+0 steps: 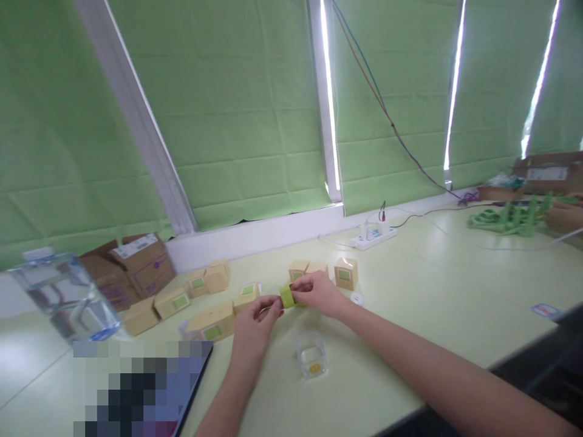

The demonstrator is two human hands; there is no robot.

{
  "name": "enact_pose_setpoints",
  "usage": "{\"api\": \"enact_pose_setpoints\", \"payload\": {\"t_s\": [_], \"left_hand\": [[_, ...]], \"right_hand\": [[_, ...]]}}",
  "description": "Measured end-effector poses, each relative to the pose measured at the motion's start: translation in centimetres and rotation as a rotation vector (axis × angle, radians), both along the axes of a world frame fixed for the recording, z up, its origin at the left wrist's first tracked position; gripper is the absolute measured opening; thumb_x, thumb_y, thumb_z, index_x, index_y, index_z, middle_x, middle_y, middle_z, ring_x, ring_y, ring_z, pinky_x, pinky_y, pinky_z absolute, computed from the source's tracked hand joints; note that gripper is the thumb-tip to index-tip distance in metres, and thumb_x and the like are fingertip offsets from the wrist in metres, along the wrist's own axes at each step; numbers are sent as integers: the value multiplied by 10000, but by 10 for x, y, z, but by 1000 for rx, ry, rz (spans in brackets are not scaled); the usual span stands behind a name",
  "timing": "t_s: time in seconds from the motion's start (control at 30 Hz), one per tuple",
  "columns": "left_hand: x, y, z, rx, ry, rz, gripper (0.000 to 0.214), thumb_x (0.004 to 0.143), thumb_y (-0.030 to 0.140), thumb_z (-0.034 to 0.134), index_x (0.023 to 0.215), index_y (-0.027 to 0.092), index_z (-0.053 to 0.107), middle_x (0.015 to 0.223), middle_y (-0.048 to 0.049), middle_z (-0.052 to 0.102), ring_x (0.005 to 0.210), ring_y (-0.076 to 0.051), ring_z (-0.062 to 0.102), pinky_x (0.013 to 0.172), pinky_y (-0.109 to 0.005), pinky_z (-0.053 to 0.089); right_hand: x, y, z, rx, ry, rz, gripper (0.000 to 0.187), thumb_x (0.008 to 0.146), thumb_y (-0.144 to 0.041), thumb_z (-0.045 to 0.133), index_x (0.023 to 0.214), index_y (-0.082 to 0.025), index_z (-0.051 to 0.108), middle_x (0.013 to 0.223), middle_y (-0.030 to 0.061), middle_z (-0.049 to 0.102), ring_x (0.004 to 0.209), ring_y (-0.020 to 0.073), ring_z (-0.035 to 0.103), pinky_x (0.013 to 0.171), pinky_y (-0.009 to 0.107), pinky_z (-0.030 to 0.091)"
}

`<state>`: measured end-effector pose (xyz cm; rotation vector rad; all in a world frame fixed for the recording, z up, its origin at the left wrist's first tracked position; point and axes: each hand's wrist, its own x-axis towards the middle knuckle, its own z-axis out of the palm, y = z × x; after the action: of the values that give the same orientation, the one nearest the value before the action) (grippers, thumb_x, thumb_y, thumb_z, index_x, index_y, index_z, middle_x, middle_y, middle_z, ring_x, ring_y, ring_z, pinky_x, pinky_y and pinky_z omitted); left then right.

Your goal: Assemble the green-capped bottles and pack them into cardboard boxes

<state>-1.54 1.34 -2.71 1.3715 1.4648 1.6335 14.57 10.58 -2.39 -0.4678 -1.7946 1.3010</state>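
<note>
Between my two hands is a small yellow-green piece [286,296], boxy in shape; its exact kind is not clear. My left hand [260,315] pinches its left side with thumb and fingertips. From the right, my right hand [317,292] grips it with bent fingers. A clear, square-looking plastic container [311,355] with a yellow mark stands on the table nearer to me. Small tan boxes with green labels surround the hands: one box [247,296] just beyond my left hand, another box [346,274] behind my right wrist. Beside that wrist lies a small white disc [356,298].
More tan boxes [172,301] lie to the left, near a large water bottle [68,297] and an open cardboard box [132,270]. A blurred-out screen [150,388] is at front left. A power strip [373,237] sits by the wall. Far right, another person's hand [565,215] is near green parts [505,220].
</note>
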Motion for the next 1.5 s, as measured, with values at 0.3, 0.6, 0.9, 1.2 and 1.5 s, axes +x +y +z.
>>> {"api": "enact_pose_setpoints", "payload": {"t_s": [0.3, 0.6, 0.9, 1.2, 1.5], "left_hand": [[7, -6, 6, -19, -151, -68, 474, 726, 463, 763, 1062, 132, 726, 1108, -121, 745, 1012, -261, 703, 982, -420, 525], [11, -10, 10, -9, -122, -74, 520, 669, 353, 828, 1120, 142, 677, 1129, -137, 737, 1049, -258, 699, 982, -409, 524], [9, -8, 8, 62, -95, -66, 489, 602, 291, 862, 1034, 149, 681, 1061, -115, 755, 1004, -260, 713, 973, -444, 544], [13, -12, 10, 89, -85, -88, 421, 629, 228, 838, 1001, 154, 655, 1059, -96, 753, 1004, -229, 711, 964, -392, 551], [14, -11, 9, 99, -81, -69, 417, 582, 244, 857, 942, 149, 669, 1000, -102, 767, 949, -239, 727, 913, -393, 568]], "right_hand": [[3, -6, 4, -12, -8, 40, 271, 699, -337, 769, 881, -138, 799, 762, 33, 759, 643, 158, 661, 607, 241, 478], [2, -4, 1, -38, 20, 52, 329, 649, -334, 816, 908, -136, 775, 756, 48, 754, 659, 163, 677, 647, 263, 507], [2, 1, -3, 13, 38, 26, 299, 660, -364, 810, 850, -134, 788, 741, 44, 746, 638, 158, 657, 626, 258, 497], [0, 1, -8, -19, 78, 45, 330, 640, -375, 824, 860, -131, 795, 740, 44, 750, 626, 156, 649, 617, 260, 491], [2, -5, -1, 34, 77, 39, 252, 656, -368, 797, 780, -149, 802, 737, 34, 741, 631, 154, 621, 610, 258, 474]]}}
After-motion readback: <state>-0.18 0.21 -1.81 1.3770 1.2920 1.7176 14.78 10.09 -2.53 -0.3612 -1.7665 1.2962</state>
